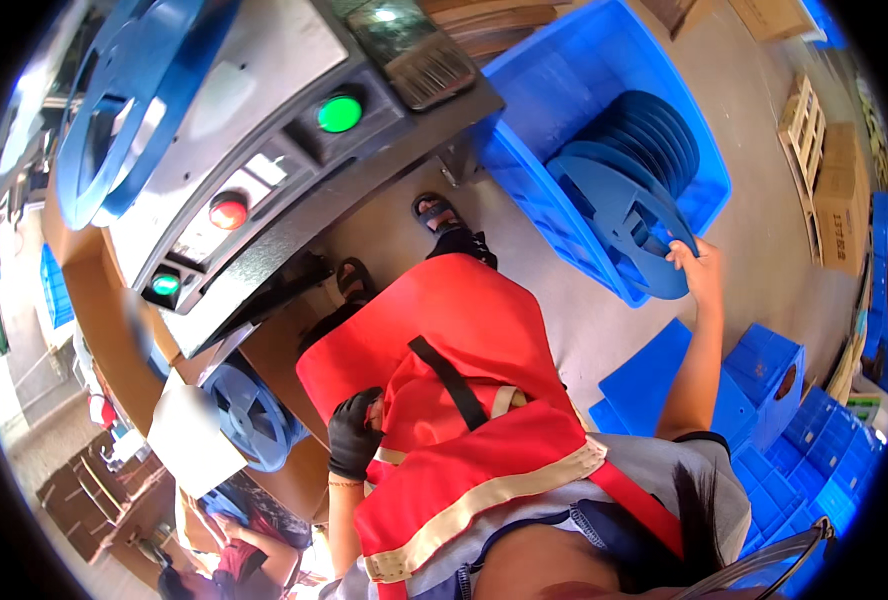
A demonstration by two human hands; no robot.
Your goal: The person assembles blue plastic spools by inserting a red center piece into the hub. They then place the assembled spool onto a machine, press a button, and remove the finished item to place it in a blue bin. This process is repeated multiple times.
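Note:
My bare right hand (699, 268) reaches out to the right, its fingers closed on the rim of a blue plastic reel (614, 215). That reel leans at the near end of a stack of blue reels (654, 130) inside a blue plastic bin (604, 45). My left hand (354, 435), in a black glove, rests curled against the front of my red apron (444, 310). Its fingers are bent inward, and what they hold, if anything, is hidden.
A machine panel (264, 190) with green and red buttons stands ahead-left, another blue reel (114, 110) on it. More blue reels (249, 410) sit by a cardboard box (284, 365). Blue crates (764, 375) are stacked right. A person (249, 555) is at lower left.

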